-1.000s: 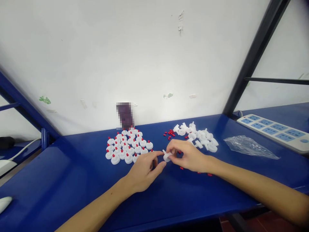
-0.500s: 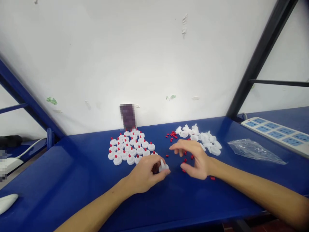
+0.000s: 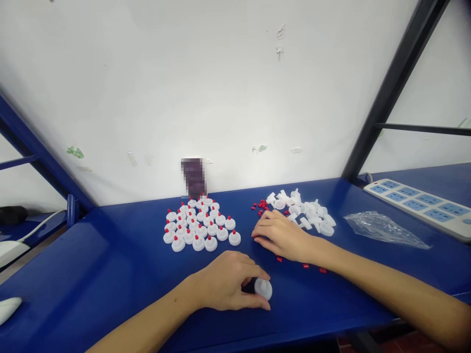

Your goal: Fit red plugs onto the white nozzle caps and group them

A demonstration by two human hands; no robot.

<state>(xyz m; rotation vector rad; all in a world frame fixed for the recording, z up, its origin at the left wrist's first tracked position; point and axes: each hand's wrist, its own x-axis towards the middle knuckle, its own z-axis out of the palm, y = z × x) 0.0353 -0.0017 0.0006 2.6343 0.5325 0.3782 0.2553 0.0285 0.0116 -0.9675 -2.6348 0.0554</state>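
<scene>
My left hand holds a white nozzle cap between thumb and fingers, just above the blue table, its spout pointing up. On the table to the right, my right hand has its fingers closed down around a small red tip cap, mostly hidden by the fingertips. Beyond my left hand stand several white nozzle caps with red tips. A pile of bare white nozzle caps lies behind my right hand. Loose red tip caps are scattered near it.
A clear plastic bag lies right of the pile, beside a white power strip. A pixelated dark upright object leans on the wall. A white rounded object sits at the left edge. Dark frame posts stand at the sides.
My left hand has moved nearer to me and slightly right with the nozzle cap. The right hand has shifted left, and its fingers have closed onto the red tip cap.
</scene>
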